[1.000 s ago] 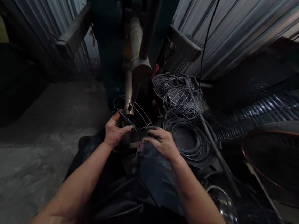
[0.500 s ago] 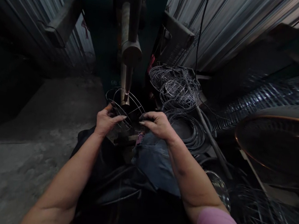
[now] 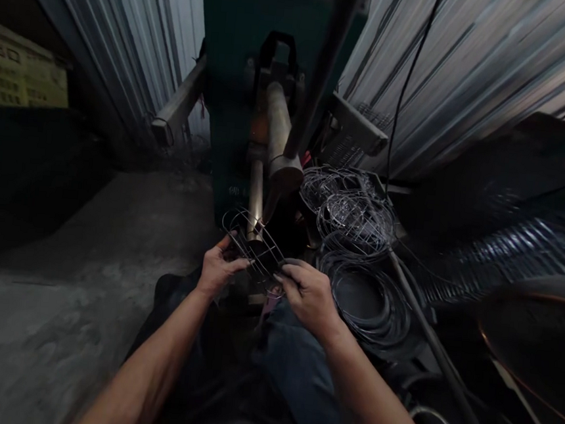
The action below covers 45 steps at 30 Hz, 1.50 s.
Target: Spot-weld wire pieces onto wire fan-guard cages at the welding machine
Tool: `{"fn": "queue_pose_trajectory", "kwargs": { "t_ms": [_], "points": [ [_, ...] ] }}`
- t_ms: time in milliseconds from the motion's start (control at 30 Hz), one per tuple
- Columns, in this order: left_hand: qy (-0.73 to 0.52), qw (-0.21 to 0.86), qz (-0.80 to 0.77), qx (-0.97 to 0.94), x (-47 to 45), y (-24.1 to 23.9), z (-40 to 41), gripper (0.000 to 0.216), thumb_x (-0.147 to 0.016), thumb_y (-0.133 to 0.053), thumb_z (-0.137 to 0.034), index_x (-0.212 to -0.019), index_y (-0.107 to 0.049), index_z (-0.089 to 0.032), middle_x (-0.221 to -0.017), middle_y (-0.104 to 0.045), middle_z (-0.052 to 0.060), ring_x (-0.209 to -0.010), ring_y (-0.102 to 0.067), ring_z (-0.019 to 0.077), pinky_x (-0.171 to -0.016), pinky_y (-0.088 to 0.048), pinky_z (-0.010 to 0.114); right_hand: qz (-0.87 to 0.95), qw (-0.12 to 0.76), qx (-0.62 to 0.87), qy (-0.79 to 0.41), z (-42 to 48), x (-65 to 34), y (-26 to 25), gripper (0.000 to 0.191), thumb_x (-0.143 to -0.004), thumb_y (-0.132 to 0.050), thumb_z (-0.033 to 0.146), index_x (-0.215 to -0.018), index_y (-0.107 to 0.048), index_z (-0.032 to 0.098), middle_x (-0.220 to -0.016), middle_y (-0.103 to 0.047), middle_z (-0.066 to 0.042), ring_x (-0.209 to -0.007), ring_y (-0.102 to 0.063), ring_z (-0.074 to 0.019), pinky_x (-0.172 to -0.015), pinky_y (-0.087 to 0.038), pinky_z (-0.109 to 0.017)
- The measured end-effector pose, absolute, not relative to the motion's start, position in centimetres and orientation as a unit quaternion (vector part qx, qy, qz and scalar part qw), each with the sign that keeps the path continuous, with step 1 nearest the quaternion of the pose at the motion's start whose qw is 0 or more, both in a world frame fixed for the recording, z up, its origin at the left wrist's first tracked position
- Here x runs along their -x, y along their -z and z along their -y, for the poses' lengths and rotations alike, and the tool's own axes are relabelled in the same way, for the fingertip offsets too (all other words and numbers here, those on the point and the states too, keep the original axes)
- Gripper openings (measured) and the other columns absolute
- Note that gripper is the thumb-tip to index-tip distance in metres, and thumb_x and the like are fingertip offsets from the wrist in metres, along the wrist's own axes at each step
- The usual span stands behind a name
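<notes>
A round frame of thin metal wire (image 3: 270, 246), with rings joined by short cross wires, is held tilted in front of me. My left hand (image 3: 221, 267) grips its near left side, thumb and fingers closed on the wire. The right side is pinched by my right hand (image 3: 307, 289), with darkened fingertips. The frame lies around the end of a brass-coloured lower bar (image 3: 256, 203) of a green machine. Above it, a thicker round arm (image 3: 280, 136) carries a slanted dark rod. Whether the rod's tip touches the wire is too dark to tell.
Loose wire rings (image 3: 356, 218) and a wire coil (image 3: 368, 305) lie to the right, beside a long metal bar (image 3: 436, 347). A large round rim (image 3: 524, 385) stands farther right. A yellow crate (image 3: 23, 67) is at far left, above concrete floor (image 3: 79, 326).
My view has shifted, so the machine and hands appear lower and farther right. The wire frame is turned to a different slant, and my right fingers have closed in on its edge.
</notes>
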State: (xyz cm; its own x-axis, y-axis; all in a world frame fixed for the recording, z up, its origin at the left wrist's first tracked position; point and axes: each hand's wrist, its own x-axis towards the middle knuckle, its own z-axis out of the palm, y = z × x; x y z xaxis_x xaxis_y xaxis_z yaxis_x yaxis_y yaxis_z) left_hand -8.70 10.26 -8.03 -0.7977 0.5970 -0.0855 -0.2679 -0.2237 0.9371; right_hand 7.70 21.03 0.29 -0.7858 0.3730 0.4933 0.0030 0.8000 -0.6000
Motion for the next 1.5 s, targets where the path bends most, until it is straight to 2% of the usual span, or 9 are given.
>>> {"fn": "queue_pose_trajectory", "kwargs": {
  "t_ms": [167,367,600,833,967,1100,1200,1333,1500],
  "points": [
    [-0.77,0.288,-0.554,-0.13,9.5,8.3,-10.7,0.085,-0.047,-0.085,-0.018,-0.127,-0.055,-0.016,-0.086,-0.07,0.003,-0.078,-0.064,0.0156,-0.073,-0.05,0.025,0.898,0.306,0.113,-0.294,-21.3,-6.3,-0.5,0.014,-0.082,-0.055,0.012,-0.08,-0.067,0.018,-0.084,-0.069,-0.007,-0.078,-0.066,-0.0171,-0.072,-0.053,-0.026],
    [-0.787,0.293,-0.532,-0.11,9.7,8.5,-12.0,0.06,-0.047,-0.084,-0.019,-0.104,-0.067,-0.014,-0.078,-0.069,0.001,-0.072,-0.063,0.0151,-0.071,-0.049,0.025,0.925,0.237,0.146,-0.26,-22.2,-4.0,-3.1,0.015,-0.076,-0.058,0.01,-0.069,-0.068,0.019,-0.073,-0.068,-0.005,-0.07,-0.063,-0.0167,-0.066,-0.048,-0.026],
    [-0.791,0.284,-0.534,-0.085,9.3,7.4,-12.1,0.05,-0.046,-0.083,-0.018,-0.093,-0.067,-0.013,-0.077,-0.068,0.001,-0.069,-0.06,0.0131,-0.067,-0.047,0.024,0.928,0.184,0.189,-0.265,-22.9,-2.8,-4.6,0.013,-0.072,-0.062,0.01,-0.066,-0.071,0.018,-0.071,-0.069,-0.004,-0.069,-0.062,-0.0164,-0.065,-0.045,-0.025],
    [-0.8,0.296,-0.516,-0.085,9.3,7.7,-12.3,0.048,-0.045,-0.084,-0.019,-0.091,-0.067,-0.014,-0.076,-0.067,0.0,-0.068,-0.059,0.0126,-0.067,-0.047,0.024,0.924,0.194,0.199,-0.263,-22.8,-2.6,-4.3,0.012,-0.071,-0.062,0.011,-0.067,-0.072,0.018,-0.074,-0.07,-0.005,-0.072,-0.064,-0.0179,-0.068,-0.047,-0.027],
    [-0.802,0.285,-0.519,-0.076,9.3,8.0,-12.3,0.05,-0.043,-0.084,-0.02,-0.089,-0.067,-0.014,-0.075,-0.066,-0.001,-0.065,-0.058,0.0117,-0.065,-0.047,0.024,0.899,0.228,0.186,-0.325,-23.0,-3.7,-4.4,0.009,-0.071,-0.065,0.017,-0.074,-0.072,0.018,-0.079,-0.071,-0.005,-0.075,-0.065,-0.019,-0.072,-0.049,-0.029],
    [-0.8,0.324,-0.504,-0.037,9.5,8.2,-11.5,0.046,-0.05,-0.082,-0.025,-0.091,-0.065,-0.012,-0.072,-0.065,0.001,-0.063,-0.06,0.0136,-0.061,-0.048,0.026,0.823,0.292,0.233,-0.429,-23.1,-6.1,-3.7,0.034,-0.066,-0.074,0.032,-0.097,-0.071,0.017,-0.093,-0.072,-0.006,-0.083,-0.066,-0.0204,-0.077,-0.052,-0.031],
    [-0.799,0.36,-0.481,-0.003,9.5,8.4,-10.9,0.041,-0.053,-0.079,-0.025,-0.088,-0.063,-0.012,-0.074,-0.066,0.004,-0.063,-0.062,0.0148,-0.061,-0.05,0.028,0.807,0.268,0.257,-0.459,-22.7,-7.0,-2.5,0.038,-0.063,-0.077,0.036,-0.095,-0.071,0.016,-0.084,-0.072,-0.004,-0.072,-0.064,-0.0185,-0.068,-0.053,-0.029],
    [-0.799,0.382,-0.461,0.047,9.1,8.6,-10.9,0.04,-0.051,-0.079,-0.023,-0.086,-0.062,-0.013,-0.074,-0.067,0.004,-0.06,-0.063,0.0159,-0.06,-0.052,0.031,0.83,0.293,0.243,-0.409,-22.0,-6.4,-1.2,0.022,-0.072,-0.069,0.033,-0.088,-0.072,0.019,-0.084,-0.072,-0.004,-0.076,-0.066,-0.0198,-0.071,-0.052,-0.029],
    [-0.796,0.387,-0.458,0.079,9.0,8.4,-11.4,0.036,-0.049,-0.078,-0.025,-0.079,-0.062,-0.013,-0.068,-0.064,0.003,-0.059,-0.065,0.018,-0.055,-0.051,0.029,0.862,0.315,0.22,-0.33,-22.4,-5.0,-1.1,0.02,-0.077,-0.065,0.029,-0.093,-0.072,0.019,-0.088,-0.073,-0.005,-0.08,-0.067,-0.0208,-0.076,-0.052,-0.031]
  ]
}}
